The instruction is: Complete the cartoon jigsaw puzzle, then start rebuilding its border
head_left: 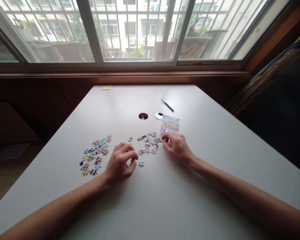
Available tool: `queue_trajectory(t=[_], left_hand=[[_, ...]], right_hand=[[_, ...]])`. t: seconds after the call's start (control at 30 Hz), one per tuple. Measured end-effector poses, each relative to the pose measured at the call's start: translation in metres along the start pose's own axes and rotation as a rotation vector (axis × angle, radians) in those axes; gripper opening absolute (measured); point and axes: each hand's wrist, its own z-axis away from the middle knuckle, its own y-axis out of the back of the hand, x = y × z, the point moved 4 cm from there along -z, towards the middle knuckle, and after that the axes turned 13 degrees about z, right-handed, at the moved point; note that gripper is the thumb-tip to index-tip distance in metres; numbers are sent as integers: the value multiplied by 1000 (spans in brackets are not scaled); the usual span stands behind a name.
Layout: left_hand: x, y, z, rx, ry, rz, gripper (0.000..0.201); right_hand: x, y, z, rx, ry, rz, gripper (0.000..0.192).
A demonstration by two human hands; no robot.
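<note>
Two loose heaps of small colourful puzzle pieces lie on a white table (214, 140): a left heap (95, 155) and a middle heap (150, 143). My left hand (121, 163) rests between them with its fingers curled; whether it holds a piece I cannot tell. A single light blue piece (141, 163) lies just right of its fingertips. My right hand (176, 146) sits at the right edge of the middle heap, fingertips pinched at a piece there. Just behind that hand lies a printed picture card (170, 124).
A round cable hole (143, 116) and its loose cap (158, 115) sit behind the pieces. A pen (167, 105) lies farther back, and a yellow sticky note (106, 87) at the table's far edge. A wide window runs behind the table.
</note>
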Motion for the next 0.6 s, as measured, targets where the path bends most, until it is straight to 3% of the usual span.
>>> queue_trajectory(t=[0.33, 0.6], left_hand=[[8, -6, -2, -185, -67, -64, 15], [2, -7, -2, -135, -42, -104, 12]], right_hand=[[7, -2, -14, 103, 124, 60, 16], [9, -6, -14, 84, 132, 70, 20]])
